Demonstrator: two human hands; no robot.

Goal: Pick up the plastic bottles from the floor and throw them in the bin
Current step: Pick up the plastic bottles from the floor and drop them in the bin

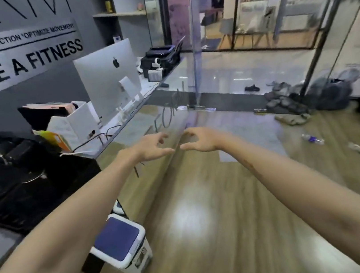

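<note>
Head view: left hand (150, 147) and right hand (200, 139) are held out, loosely curled, empty. Two plastic bottles (312, 139) are seen on the floor (207, 202), bin (123, 245) near left.

left arm: stretched forward, bare | left hand (150, 147): fingers loosely curled, holding nothing | right arm: stretched forward, bare | right hand (200, 139): fingers loosely curled, empty | hands: thumbs nearly meeting, just apart
</note>
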